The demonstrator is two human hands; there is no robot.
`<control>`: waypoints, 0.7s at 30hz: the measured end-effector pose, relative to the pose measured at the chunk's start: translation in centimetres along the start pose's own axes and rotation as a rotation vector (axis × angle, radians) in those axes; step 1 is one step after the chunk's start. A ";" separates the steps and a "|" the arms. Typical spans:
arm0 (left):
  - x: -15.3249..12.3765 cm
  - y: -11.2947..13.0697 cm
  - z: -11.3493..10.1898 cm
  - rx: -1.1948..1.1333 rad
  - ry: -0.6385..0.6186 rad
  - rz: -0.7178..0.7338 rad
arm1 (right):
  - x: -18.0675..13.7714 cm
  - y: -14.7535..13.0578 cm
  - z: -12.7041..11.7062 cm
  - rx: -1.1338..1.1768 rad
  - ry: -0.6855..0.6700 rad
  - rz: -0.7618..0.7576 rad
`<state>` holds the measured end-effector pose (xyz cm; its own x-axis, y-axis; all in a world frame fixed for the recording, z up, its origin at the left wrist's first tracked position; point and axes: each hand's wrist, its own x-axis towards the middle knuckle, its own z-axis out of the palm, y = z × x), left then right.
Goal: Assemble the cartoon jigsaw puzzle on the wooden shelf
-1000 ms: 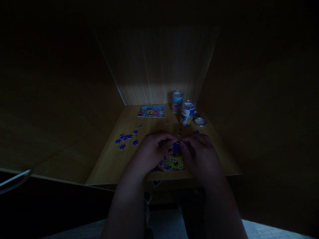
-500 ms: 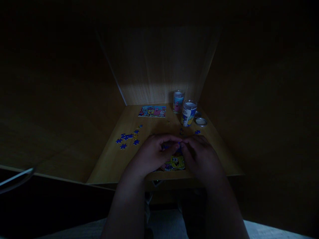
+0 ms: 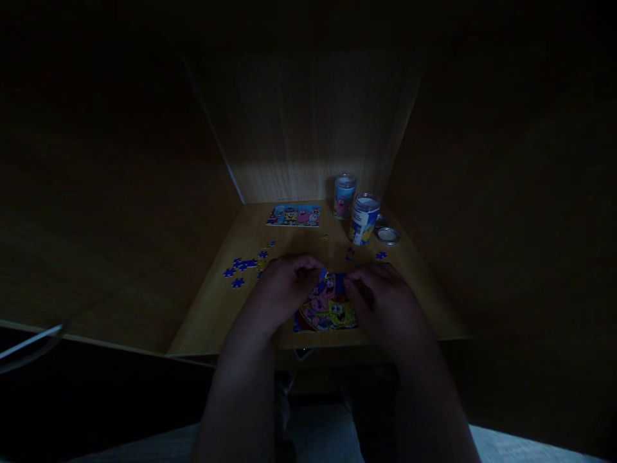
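Note:
A partly assembled jigsaw puzzle point(image 3: 328, 310) with colourful cartoon figures lies flat near the front edge of the wooden surface. At its upper left, my left hand point(image 3: 285, 287) is closed, thumb and fingertips pinching at the blue border. My right hand point(image 3: 380, 294) is closed at the upper right, its fingertips pinching the puzzle's edge and covering that side. Beyond my left hand, loose blue puzzle pieces point(image 3: 247, 264) lie in a group. A single blue piece point(image 3: 380, 255) rests past my right hand.
Two clear-topped canisters, a rear one point(image 3: 344, 198) and a nearer one point(image 3: 364, 220), stand at back right beside round lids point(image 3: 387, 236). A finished picture puzzle point(image 3: 294, 216) lies at the back. Dark wooden panels enclose both sides and the back point(image 3: 299, 128).
My hands have moved apart; the left has shifted leftward from where the fingertips met over a small purple-blue piece. More of the puzzle shows between them.

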<state>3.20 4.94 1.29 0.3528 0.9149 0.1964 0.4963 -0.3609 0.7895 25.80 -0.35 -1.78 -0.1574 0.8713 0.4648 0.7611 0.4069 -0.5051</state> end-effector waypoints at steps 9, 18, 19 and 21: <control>0.1 0.4 0.0 0.149 -0.013 0.031 | 0.2 -0.3 -0.2 0.001 -0.039 0.023; 0.2 0.0 0.4 0.155 -0.013 0.035 | 0.0 -0.3 -0.1 -0.019 -0.045 0.033; 0.2 0.0 0.4 0.156 -0.009 0.031 | 0.0 -0.3 -0.1 -0.019 -0.045 0.033; 0.2 0.2 0.4 0.154 -0.014 0.028 | 0.0 -0.3 -0.1 -0.023 -0.047 0.030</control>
<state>3.71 5.01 1.22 0.3789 0.9018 0.2078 0.6019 -0.4107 0.6849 25.63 -0.52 -1.55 -0.1629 0.8951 0.4150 0.7800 0.3744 -0.5015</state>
